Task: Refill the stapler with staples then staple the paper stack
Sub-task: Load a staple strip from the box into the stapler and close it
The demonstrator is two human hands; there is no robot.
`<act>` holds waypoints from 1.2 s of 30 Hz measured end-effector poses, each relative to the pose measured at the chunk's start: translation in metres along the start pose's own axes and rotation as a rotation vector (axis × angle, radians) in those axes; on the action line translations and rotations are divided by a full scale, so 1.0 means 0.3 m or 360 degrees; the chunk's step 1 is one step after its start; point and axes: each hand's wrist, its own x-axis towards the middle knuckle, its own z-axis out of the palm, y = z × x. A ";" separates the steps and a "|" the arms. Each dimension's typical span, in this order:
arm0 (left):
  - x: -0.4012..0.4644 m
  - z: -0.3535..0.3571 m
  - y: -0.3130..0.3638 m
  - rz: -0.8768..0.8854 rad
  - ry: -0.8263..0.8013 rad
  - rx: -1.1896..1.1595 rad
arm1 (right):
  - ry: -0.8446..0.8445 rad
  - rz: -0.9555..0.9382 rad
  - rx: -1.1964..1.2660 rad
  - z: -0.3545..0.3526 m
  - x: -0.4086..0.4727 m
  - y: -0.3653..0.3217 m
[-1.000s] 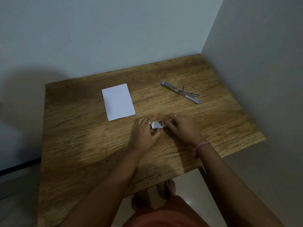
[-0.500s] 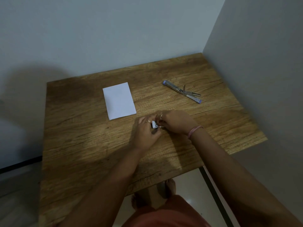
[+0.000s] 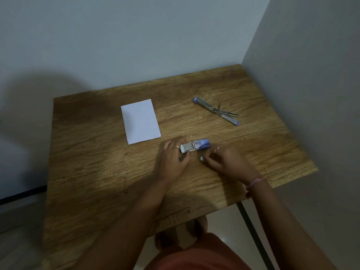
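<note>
A small staple box (image 3: 195, 145), white with a blue sleeve, lies slid open on the wooden table (image 3: 97, 172). My left hand (image 3: 174, 158) holds its white inner tray at the left end. Just to the right and nearer me, my right hand (image 3: 226, 161) pinches a small grey strip of staples (image 3: 202, 158) between its fingertips. The stapler (image 3: 216, 110), metal with blue ends, lies flipped open at the far right of the table. A white paper stack (image 3: 140, 121) rests flat at the back centre-left.
Walls close off the table at the back and on the right (image 3: 311, 75). A dark table leg (image 3: 253, 230) drops below the near right edge. My feet (image 3: 181, 234) show under the near edge.
My right hand has drawn back from the box toward me with a strip of staples in its fingers. The box now shows slid open, its blue sleeve uncovered.
</note>
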 end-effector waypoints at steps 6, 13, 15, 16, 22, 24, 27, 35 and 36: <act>0.009 0.017 -0.017 0.0015 -0.0022 0.0106 | -0.0046 0.0057 0.0103 -0.001 -0.045 0.060; 0.009 0.021 -0.028 0.0036 -0.0011 0.0103 | 0.0384 0.0450 0.0136 -0.026 0.051 0.162; 0.008 0.020 -0.027 0.0038 -0.0008 0.0106 | 0.0334 0.0385 0.0028 -0.031 0.086 0.174; 0.008 0.020 -0.026 0.0038 -0.0006 0.0105 | 0.0273 0.0330 -0.0001 -0.036 0.101 0.179; 0.004 0.019 -0.026 0.0019 -0.0015 0.0099 | -0.0010 0.0197 -0.0205 -0.078 0.148 0.184; 0.004 0.018 -0.026 0.0015 -0.0021 0.0094 | -0.0036 0.0172 -0.0257 -0.082 0.151 0.179; 0.004 0.019 -0.028 0.0012 -0.0016 0.0092 | -0.0028 0.0171 -0.0331 -0.069 0.154 0.178; 0.004 0.020 -0.029 0.0005 -0.0015 0.0096 | 0.0189 0.0172 -0.0060 -0.034 0.163 0.126; 0.005 0.020 -0.029 0.0003 -0.0011 0.0098 | 0.0216 0.0081 -0.0064 -0.034 0.171 0.100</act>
